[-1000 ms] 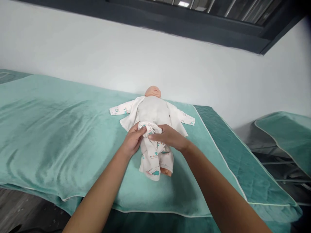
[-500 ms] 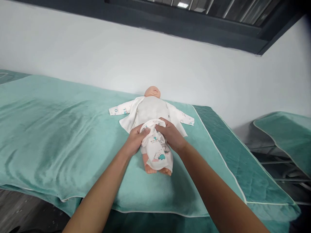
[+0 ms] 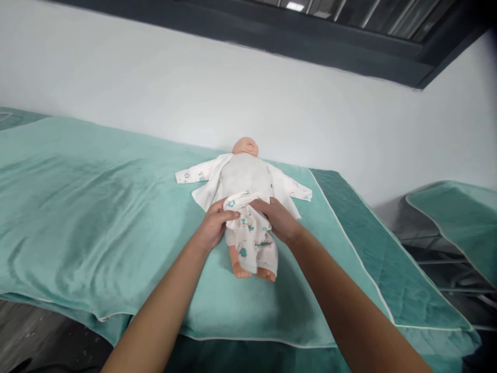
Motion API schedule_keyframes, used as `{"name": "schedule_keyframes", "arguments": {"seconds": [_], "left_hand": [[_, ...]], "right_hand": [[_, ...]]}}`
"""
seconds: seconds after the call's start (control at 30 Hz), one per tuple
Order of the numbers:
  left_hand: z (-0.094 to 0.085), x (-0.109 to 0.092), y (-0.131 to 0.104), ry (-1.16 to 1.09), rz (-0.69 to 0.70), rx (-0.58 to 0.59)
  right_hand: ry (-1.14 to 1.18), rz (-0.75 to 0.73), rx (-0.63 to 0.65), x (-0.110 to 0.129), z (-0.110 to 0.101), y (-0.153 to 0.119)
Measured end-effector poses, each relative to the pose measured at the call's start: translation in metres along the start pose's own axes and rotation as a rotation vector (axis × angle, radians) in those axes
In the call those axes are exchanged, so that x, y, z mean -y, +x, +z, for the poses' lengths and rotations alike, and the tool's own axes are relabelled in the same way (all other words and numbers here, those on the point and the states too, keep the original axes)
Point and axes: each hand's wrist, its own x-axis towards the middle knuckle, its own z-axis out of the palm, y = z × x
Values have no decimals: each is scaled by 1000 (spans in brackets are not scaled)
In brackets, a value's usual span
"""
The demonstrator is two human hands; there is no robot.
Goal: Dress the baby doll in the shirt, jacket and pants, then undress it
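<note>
A baby doll [image 3: 245,146] lies on its back on a green blanket [image 3: 155,207], head toward the wall. Its white printed jacket [image 3: 198,172] is spread open over a pale torso, sleeves stretched to both sides. White printed pants [image 3: 252,238] lie bunched over its legs, with the feet showing below. My left hand [image 3: 214,223] grips the left side of the pants' waistband, thumb on top. On the right side, my right hand [image 3: 277,217] pinches the same waistband, some fingers hidden by cloth.
Behind the bed stands a white wall [image 3: 194,88] with a dark window frame [image 3: 349,52] above. A darker green quilted pad [image 3: 373,248] extends at the right. Another green-covered surface [image 3: 458,217] is at the far right. Dark floor [image 3: 46,331] shows at lower left.
The pants' waistband has been spread wider between my hands, and its folds and hanging leg have shifted. My right hand has moved slightly right and down.
</note>
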Motion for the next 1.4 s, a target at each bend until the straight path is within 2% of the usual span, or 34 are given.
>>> {"name": "schedule_keyframes", "arguments": {"seconds": [0.1,0.2,0.37,0.63,0.8,0.97,1.13,1.27,1.4], "left_hand": [[1,-2,1,-118,16,7],[4,-8,0,-178,12,7],[9,-14,-3,-156,-42,-14],[6,-7,-5,-88,-38,-56],[16,-8,-11,-9,-4,-125],[44,-10,-39,132,-6,-233],[76,-13,-76,202,-92,-392],[92,-13,-100,210,-168,-406],[109,-12,-120,189,-167,-422]], "right_hand": [[130,25,125,0,-3,0],[191,27,174,2,-4,-1],[223,25,118,4,0,-1],[176,20,3,-1,10,3],[-12,-74,-73,-5,12,3],[-333,-198,-111,2,6,-8],[-566,-171,-20,7,-5,-23],[-763,-214,111,8,-14,-31],[-981,-312,171,8,-16,-33]]}}
